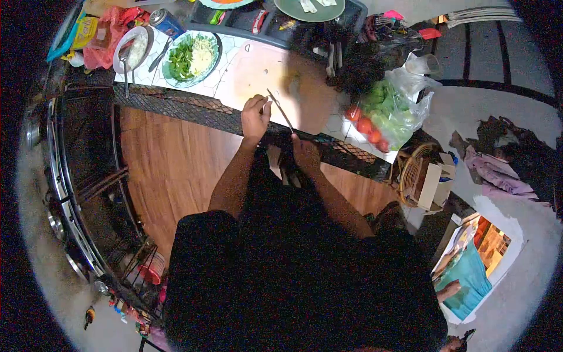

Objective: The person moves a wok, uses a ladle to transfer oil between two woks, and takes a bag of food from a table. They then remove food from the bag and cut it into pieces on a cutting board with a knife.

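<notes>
Right hand [306, 154]: knife [280, 111] gripped by the handle end, blade angled up and to the left, over the near edge of the cutting board [249, 76]. Left hand [256, 119]: fingers bunched narrow against the thumb, close to the knife's tip end; a small pale bit is seen at the fingertips, but whether it is pinched cannot be told. Hands are held apart, with the blade between them.

Cutting board is laid flat on the white counter [146, 76]; a few small scraps are scattered on it, and its right part is shadowed. To its left, a plate [196, 82] is loaded with green leaves [182, 61] and pale shreds [204, 53], side by side. Further left, a bowl [125, 41] is filled with something white, with a spoon [125, 64] set in it; a can [167, 24] is placed just behind.

To the board's right, tomatoes [365, 125] and leafy greens [384, 102] are bagged in clear plastic. Behind the board, a dark tray [291, 40] is topped by a green plate [334, 13]
</notes>
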Tool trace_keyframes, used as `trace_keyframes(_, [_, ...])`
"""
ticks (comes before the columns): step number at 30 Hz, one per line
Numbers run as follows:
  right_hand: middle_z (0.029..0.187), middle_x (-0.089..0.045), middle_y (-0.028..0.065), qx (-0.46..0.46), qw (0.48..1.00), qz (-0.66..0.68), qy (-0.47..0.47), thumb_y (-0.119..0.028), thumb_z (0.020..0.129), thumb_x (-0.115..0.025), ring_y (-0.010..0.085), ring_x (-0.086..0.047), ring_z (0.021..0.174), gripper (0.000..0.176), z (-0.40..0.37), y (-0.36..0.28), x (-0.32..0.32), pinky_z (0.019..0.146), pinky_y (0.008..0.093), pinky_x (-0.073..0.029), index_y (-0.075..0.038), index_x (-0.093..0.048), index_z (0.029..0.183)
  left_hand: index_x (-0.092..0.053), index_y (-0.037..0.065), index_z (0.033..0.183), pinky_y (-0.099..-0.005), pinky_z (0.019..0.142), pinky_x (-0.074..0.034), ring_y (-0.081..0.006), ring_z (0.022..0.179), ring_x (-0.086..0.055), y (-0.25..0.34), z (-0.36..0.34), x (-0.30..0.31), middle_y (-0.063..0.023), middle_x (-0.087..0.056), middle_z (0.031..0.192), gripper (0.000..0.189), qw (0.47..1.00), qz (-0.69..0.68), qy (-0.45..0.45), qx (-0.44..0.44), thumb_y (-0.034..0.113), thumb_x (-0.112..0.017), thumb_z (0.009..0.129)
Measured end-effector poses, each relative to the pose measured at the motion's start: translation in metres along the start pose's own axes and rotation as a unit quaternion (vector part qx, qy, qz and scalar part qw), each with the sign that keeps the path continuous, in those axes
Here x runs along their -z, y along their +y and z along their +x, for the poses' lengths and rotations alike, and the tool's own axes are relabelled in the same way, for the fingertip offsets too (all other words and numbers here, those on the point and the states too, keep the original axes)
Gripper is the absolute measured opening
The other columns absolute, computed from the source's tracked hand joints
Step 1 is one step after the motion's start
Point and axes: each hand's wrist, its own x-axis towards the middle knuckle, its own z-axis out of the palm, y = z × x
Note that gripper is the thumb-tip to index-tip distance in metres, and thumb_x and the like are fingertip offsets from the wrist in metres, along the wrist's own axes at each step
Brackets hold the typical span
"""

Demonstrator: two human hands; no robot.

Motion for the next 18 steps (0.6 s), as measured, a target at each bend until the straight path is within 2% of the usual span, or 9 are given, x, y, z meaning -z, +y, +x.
trace_keyframes(1, [0.086, -0.06, 0.0315, -0.045, 0.997, -0.008, -0.056, -0.052, 0.093, -0.038, 0.0469, -0.058, 0.086, 0.062, -0.001, 0.005, 0.001, 0.076, 0.0522, -0.045, 0.005, -0.063, 0.089, -0.065, -0.003, 0.088, -0.0374, 0.074, -0.048, -0.0322, 0.083, -0.06, 0.002, -0.002, 0.0, -0.0152, -0.063, 0.091, 0.015, 1.0, -0.006, 0.0, 0.006, 0.01, -0.064, 0.079])
trace_keyframes(2, [0.086, -0.06, 0.0315, -0.047, 0.997, -0.01, -0.057, -0.052, 0.093, -0.038, 0.0469, -0.058, 0.086, 0.062, -0.002, 0.01, 0.0, 0.076, 0.0522, -0.045, 0.005, -0.063, 0.089, -0.065, -0.003, 0.088, -0.0374, 0.074, -0.048, -0.0322, 0.083, -0.06, 0.003, -0.003, 0.0, -0.0152, -0.063, 0.091, 0.015, 1.0, -0.007, -0.001, 0.008, 0.01, -0.064, 0.079])
trace_keyframes(4, [0.088, -0.059, 0.0316, 0.016, 0.999, 0.03, 0.03, -0.052, 0.093, -0.038, 0.0462, -0.057, 0.087, 0.063, -0.006, -0.005, 0.005, 0.078, 0.0521, -0.044, 0.005, -0.063, 0.085, -0.065, -0.003, 0.089, -0.0368, 0.075, -0.049, -0.0322, 0.084, -0.061, 0.006, -0.001, 0.004, -0.0155, -0.064, 0.092, 0.016, 1.0, -0.015, -0.009, 0.025, 0.01, -0.064, 0.079])
trace_keyframes(5, [0.088, -0.059, 0.0316, 0.016, 0.999, 0.032, 0.031, -0.052, 0.093, -0.038, 0.0462, -0.057, 0.087, 0.063, -0.006, -0.013, 0.01, 0.078, 0.0521, -0.044, 0.005, -0.063, 0.085, -0.065, -0.003, 0.089, -0.0368, 0.075, -0.049, -0.0322, 0.084, -0.061, 0.007, -0.001, 0.004, -0.0155, -0.064, 0.092, 0.016, 1.0, -0.013, -0.009, 0.023, 0.01, -0.064, 0.079])
trace_keyframes(7, [0.088, -0.061, 0.0285, -0.026, 1.0, 0.009, -0.012, -0.049, 0.093, -0.038, 0.0446, -0.058, 0.086, 0.056, -0.003, -0.028, 0.018, 0.078, 0.051, -0.043, 0.001, -0.064, 0.087, -0.065, -0.005, 0.088, -0.0363, 0.071, -0.048, -0.0315, 0.08, -0.06, 0.008, -0.002, 0.002, -0.0155, -0.064, 0.092, 0.016, 0.999, -0.027, 0.015, 0.032, 0.006, -0.065, 0.076])
trace_keyframes(11, [0.089, -0.062, 0.0258, -0.015, 0.997, 0.007, -0.069, -0.047, 0.093, -0.04, 0.0428, -0.059, 0.088, 0.05, 0.012, -0.01, 0.002, 0.079, 0.0491, -0.044, -0.003, -0.065, 0.096, -0.065, -0.005, 0.088, -0.0355, 0.071, -0.049, -0.0311, 0.081, -0.061, 0.001, -0.005, 0.001, -0.0162, -0.064, 0.092, 0.017, 1.0, 0.018, 0.019, -0.011, 0.007, -0.066, 0.076])
trace_keyframes(13, [0.07, -0.061, 0.0213, 0.064, 0.997, 0.022, 0.041, -0.052, 0.091, -0.04, 0.0372, -0.06, 0.068, 0.06, 0.014, -0.005, -0.008, 0.065, 0.0449, -0.044, 0.0, -0.064, 0.074, -0.065, -0.004, 0.09, -0.0378, 0.079, -0.049, -0.033, 0.088, -0.062, 0.006, -0.007, 0.006, -0.0181, -0.065, 0.097, 0.019, 0.999, -0.013, -0.015, 0.028, 0.011, -0.065, 0.078])
trace_keyframes(16, [0.067, -0.06, 0.022, 0.098, 0.99, 0.065, 0.072, -0.052, 0.09, -0.042, 0.0366, -0.059, 0.065, 0.059, 0.014, -0.003, -0.01, 0.062, 0.0441, -0.045, 0.0, -0.063, 0.072, -0.065, -0.004, 0.09, -0.0373, 0.079, -0.049, -0.0334, 0.087, -0.062, 0.005, -0.007, 0.007, -0.0182, -0.065, 0.096, 0.019, 0.999, -0.022, -0.012, 0.023, 0.011, -0.065, 0.078])
trace_keyframes(18, [0.069, -0.06, 0.023, 0.06, 0.996, 0.039, 0.046, -0.052, 0.09, -0.043, 0.0374, -0.059, 0.066, 0.058, 0.016, -0.001, -0.01, 0.062, 0.0448, -0.045, 0.0, -0.063, 0.075, -0.065, -0.004, 0.09, -0.0367, 0.079, -0.049, -0.0335, 0.087, -0.062, 0.002, -0.008, 0.005, -0.0184, -0.065, 0.095, 0.019, 0.999, -0.025, -0.014, 0.027, 0.01, -0.065, 0.078])
